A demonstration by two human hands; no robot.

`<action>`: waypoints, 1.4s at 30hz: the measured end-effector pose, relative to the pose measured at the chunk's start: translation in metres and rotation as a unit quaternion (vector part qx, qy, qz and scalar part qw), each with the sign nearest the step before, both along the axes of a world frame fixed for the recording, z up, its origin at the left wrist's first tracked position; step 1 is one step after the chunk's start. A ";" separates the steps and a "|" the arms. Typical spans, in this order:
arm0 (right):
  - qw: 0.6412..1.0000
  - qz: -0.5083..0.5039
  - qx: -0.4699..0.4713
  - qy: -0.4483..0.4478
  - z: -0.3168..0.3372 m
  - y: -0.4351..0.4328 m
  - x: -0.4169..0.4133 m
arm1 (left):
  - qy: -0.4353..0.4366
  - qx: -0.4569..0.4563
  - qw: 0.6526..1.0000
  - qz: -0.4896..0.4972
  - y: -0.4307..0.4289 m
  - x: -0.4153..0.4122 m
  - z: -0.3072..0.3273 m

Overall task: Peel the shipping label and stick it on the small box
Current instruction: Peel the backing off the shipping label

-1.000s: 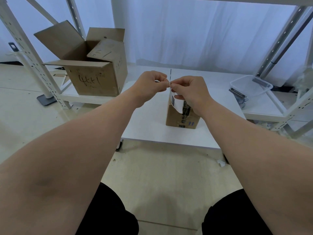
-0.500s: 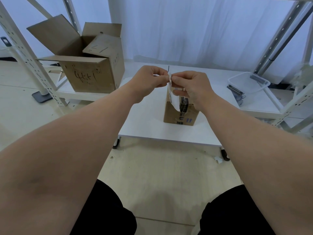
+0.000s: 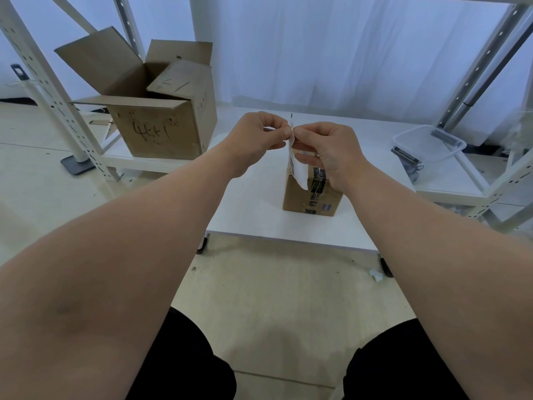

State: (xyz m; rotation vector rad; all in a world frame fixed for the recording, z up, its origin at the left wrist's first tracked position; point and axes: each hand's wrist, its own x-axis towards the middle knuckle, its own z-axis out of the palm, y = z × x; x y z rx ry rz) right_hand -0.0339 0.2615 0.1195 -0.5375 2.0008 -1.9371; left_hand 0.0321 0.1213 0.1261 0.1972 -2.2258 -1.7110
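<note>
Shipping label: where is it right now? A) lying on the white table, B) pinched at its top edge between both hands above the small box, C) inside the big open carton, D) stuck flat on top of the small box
B: the shipping label hangs from the fingertips of the left hand and right hand, its lower part dangling in front of the small box, not yet pressed onto it.

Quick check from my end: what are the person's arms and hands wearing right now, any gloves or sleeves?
No gloves, and no sleeves in view: both forearms are bare up to the frame edge. The left hand shows no jewellery. The right hand seems to have a thin ring on one finger, too small to confirm.
</note>
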 end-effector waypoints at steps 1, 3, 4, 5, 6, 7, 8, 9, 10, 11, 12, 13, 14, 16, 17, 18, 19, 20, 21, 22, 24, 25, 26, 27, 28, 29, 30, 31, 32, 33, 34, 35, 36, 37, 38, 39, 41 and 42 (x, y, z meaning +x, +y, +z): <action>1.000 0.001 0.002 0.001 0.000 0.000 0.000 | 0.001 -0.002 1.000 0.001 0.000 0.000 0.000; 1.000 0.005 0.003 0.001 0.000 -0.001 0.000 | 0.004 -0.004 1.000 0.004 -0.001 0.000 0.000; 1.000 0.008 0.004 0.001 0.000 -0.001 0.000 | 0.005 -0.005 1.000 0.006 -0.001 0.000 0.000; 1.000 0.011 0.004 0.000 0.001 -0.001 0.000 | 0.005 -0.006 1.000 0.006 -0.001 0.001 0.000; 1.000 0.012 0.005 -0.001 0.001 -0.001 0.000 | 0.004 -0.008 1.000 0.007 -0.002 0.001 0.001; 1.000 0.014 0.004 -0.002 0.001 -0.001 0.000 | 0.001 -0.012 1.000 0.007 -0.002 0.002 0.001; 1.000 0.016 0.003 -0.003 0.001 -0.001 0.001 | 0.000 -0.019 1.000 0.008 -0.003 0.002 0.001; 1.000 0.018 0.001 -0.004 0.001 -0.002 0.001 | -0.001 -0.025 1.000 0.009 -0.003 0.002 0.000; 1.000 0.019 -0.002 -0.006 0.001 -0.002 0.002 | -0.001 -0.028 1.000 0.009 -0.004 0.002 0.000; 1.000 0.020 -0.005 -0.008 0.002 -0.002 0.002 | -0.001 -0.030 1.000 0.009 -0.004 0.002 -0.001; 1.000 0.021 -0.007 -0.010 0.003 -0.002 0.003 | -0.003 -0.032 0.999 0.009 -0.005 0.002 -0.001; 1.000 0.022 -0.009 -0.011 0.003 -0.002 0.003 | -0.004 -0.033 0.999 0.009 -0.005 0.002 -0.002; 1.000 0.023 -0.009 -0.011 0.003 -0.002 0.003 | -0.006 -0.034 0.999 0.011 -0.005 0.002 -0.002; 1.000 0.023 -0.007 -0.010 0.003 -0.003 0.003 | -0.009 -0.032 0.999 0.014 -0.004 0.002 -0.002; 1.000 0.023 -0.006 -0.010 0.003 -0.003 0.003 | -0.009 -0.029 0.999 0.016 -0.004 0.002 -0.002; 1.000 0.024 -0.007 -0.011 0.003 -0.003 0.003 | -0.009 -0.026 0.999 0.018 -0.003 0.002 -0.001; 1.000 0.025 -0.008 -0.012 0.003 -0.003 0.002 | -0.008 -0.021 1.000 0.019 -0.002 0.003 -0.001; 1.000 0.027 -0.007 -0.011 0.003 -0.003 0.002 | -0.006 -0.017 1.000 0.020 -0.002 0.003 0.000; 1.000 0.028 -0.006 -0.010 0.004 -0.003 0.002 | -0.006 -0.014 1.000 0.022 -0.002 0.003 0.001; 1.000 0.028 -0.006 -0.010 0.004 -0.003 0.002 | -0.006 -0.013 1.000 0.023 -0.002 0.003 0.001; 1.000 0.029 -0.008 -0.010 0.004 -0.004 0.003 | -0.001 -0.012 1.000 0.022 -0.003 0.002 0.001; 0.999 0.030 -0.010 -0.011 0.005 -0.004 0.004 | 0.003 -0.010 1.000 0.019 -0.003 0.002 0.001; 0.999 0.031 -0.012 -0.013 0.005 -0.004 0.004 | 0.007 -0.007 1.000 0.013 -0.002 0.002 0.001; 0.999 0.033 -0.014 -0.015 0.006 -0.004 0.005 | 0.010 -0.002 1.000 0.005 -0.002 0.002 0.000; 0.999 0.035 -0.015 -0.017 0.007 -0.005 0.005 | 0.013 0.005 1.000 -0.005 -0.002 0.002 0.000; 0.999 0.036 -0.015 -0.017 0.007 -0.005 0.005 | 0.016 0.011 1.000 -0.013 -0.002 0.002 -0.001; 0.999 0.036 -0.015 -0.017 0.007 -0.005 0.005 | 0.017 0.015 1.000 -0.018 -0.002 0.002 -0.001; 0.999 0.036 -0.015 -0.017 0.007 -0.006 0.005 | 0.018 0.017 1.000 -0.018 -0.002 0.002 -0.001; 0.999 0.037 -0.017 -0.019 0.008 -0.006 0.005 | 0.019 0.015 1.000 -0.017 -0.002 0.002 -0.001; 0.999 0.039 -0.022 -0.022 0.008 -0.006 0.006 | 0.021 0.012 1.000 -0.014 -0.002 0.002 -0.001; 0.998 0.041 -0.027 -0.026 0.008 -0.006 0.006 | 0.023 0.008 1.000 -0.011 -0.001 0.002 0.000; 0.998 0.043 -0.032 -0.029 0.009 -0.006 0.006 | 0.023 0.004 1.000 -0.007 -0.001 0.002 0.001; 0.998 0.044 -0.036 -0.030 0.009 -0.006 0.006 | 0.022 -0.001 1.000 -0.002 -0.001 0.002 0.001; 0.998 0.045 -0.039 -0.031 0.010 -0.006 0.006 | 0.021 -0.006 1.000 0.001 -0.001 0.002 0.001; 0.998 0.046 -0.039 -0.030 0.010 -0.006 0.006 | 0.020 -0.010 1.000 0.002 -0.001 0.002 0.001; 0.998 0.045 -0.040 -0.028 0.010 -0.006 0.006 | 0.017 -0.013 1.000 0.003 -0.001 0.002 0.001; 0.998 0.043 -0.041 -0.026 0.010 -0.006 0.006 | 0.015 -0.016 1.000 0.003 -0.002 0.002 0.000; 0.998 0.042 -0.041 -0.025 0.010 -0.006 0.006 | 0.015 -0.016 1.000 0.002 -0.002 0.001 0.000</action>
